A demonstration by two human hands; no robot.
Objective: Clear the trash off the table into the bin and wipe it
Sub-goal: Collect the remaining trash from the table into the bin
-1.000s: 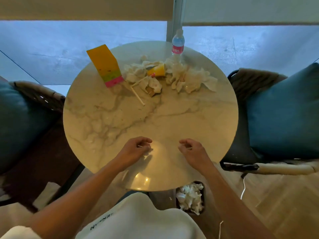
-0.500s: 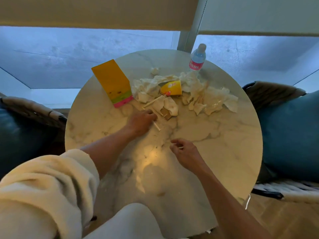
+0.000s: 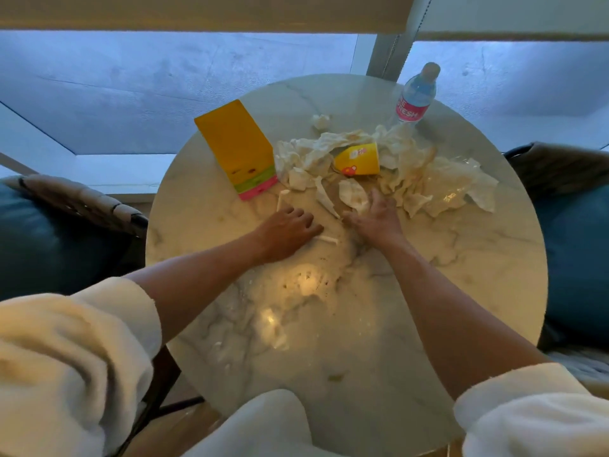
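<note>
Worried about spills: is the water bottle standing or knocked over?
Standing: the water bottle is upright at the table's far edge, cap on top.
</note>
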